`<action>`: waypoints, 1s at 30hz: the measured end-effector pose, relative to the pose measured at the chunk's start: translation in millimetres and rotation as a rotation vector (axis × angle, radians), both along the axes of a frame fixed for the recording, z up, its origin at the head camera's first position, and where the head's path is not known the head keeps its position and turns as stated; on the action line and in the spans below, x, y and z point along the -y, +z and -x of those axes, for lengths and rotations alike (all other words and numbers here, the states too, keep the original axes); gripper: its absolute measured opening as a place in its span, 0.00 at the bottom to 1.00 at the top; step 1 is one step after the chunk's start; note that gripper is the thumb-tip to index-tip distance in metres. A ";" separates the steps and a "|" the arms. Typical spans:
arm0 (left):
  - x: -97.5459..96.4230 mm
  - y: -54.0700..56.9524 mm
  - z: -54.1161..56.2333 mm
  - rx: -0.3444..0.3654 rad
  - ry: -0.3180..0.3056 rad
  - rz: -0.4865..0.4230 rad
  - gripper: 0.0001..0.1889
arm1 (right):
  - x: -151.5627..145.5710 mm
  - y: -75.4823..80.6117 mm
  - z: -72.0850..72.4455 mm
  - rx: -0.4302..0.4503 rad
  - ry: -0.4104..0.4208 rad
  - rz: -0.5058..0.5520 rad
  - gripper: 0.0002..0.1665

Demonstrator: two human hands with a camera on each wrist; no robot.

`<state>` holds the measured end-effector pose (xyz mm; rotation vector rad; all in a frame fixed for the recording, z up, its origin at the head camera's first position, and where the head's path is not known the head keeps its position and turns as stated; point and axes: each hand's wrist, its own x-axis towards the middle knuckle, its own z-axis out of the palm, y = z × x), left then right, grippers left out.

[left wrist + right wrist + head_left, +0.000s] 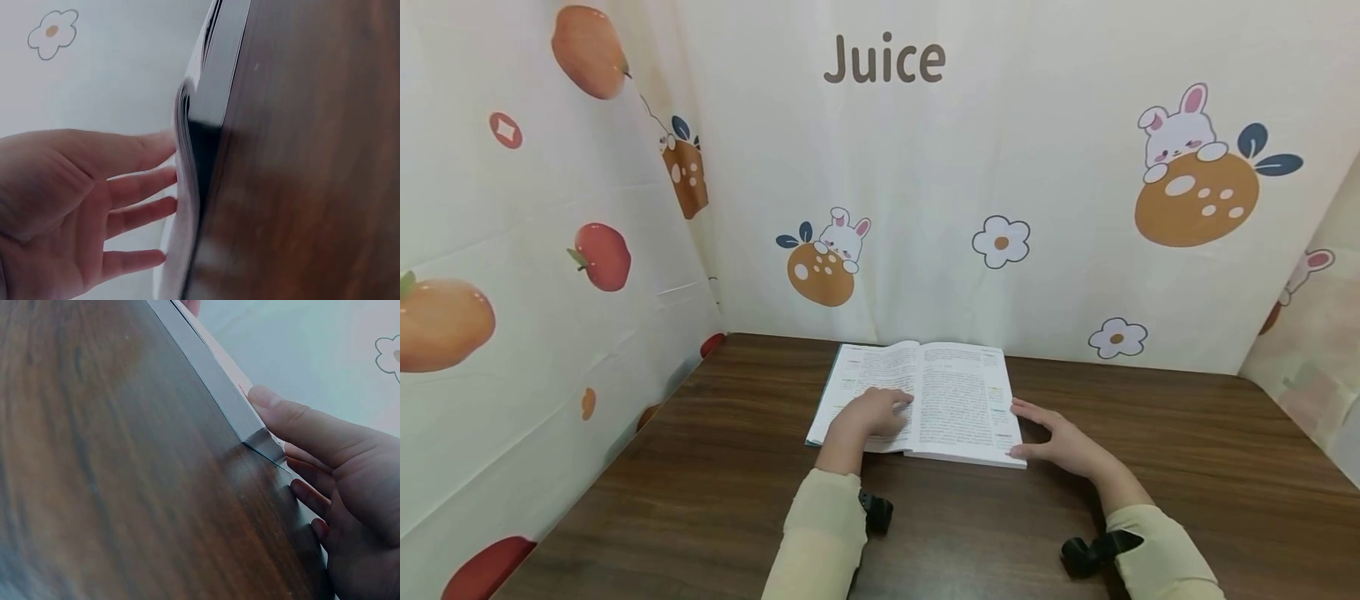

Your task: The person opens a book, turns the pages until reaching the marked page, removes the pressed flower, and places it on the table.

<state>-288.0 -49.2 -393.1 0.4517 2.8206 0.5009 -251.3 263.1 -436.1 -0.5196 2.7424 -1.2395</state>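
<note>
An open book (958,400) with printed pages lies on the brown table, its spine pointing away from me. My left hand (874,412) rests on the left page near the middle fold. In the left wrist view that hand (75,200) has its fingertips against the curved left pages (186,181), with a dark gap under them. At the book's lower right corner is my right hand (1063,446), thumb and forefinger spread apart along the edge. The right wrist view shows its thumb (290,419) touching the page edge by the corner, the other fingers beside the book's side.
The brown wooden table (715,467) runs up to a pale curtain (925,150) printed with fruit, rabbits and flowers. A black wrist camera (877,512) sits on the left sleeve, another black camera (1086,554) on the right one.
</note>
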 end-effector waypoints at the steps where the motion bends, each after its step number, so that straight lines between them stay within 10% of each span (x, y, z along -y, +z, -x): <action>1: 1.8 0.5 0.0 0.018 -0.010 -0.011 0.23 | 0.3 0.5 -0.4 0.002 -0.001 -0.006 0.47; 30: -5.0 13.3 -4.1 0.002 -0.034 0.034 0.27 | -4.9 3.4 -2.4 0.033 0.022 0.021 0.42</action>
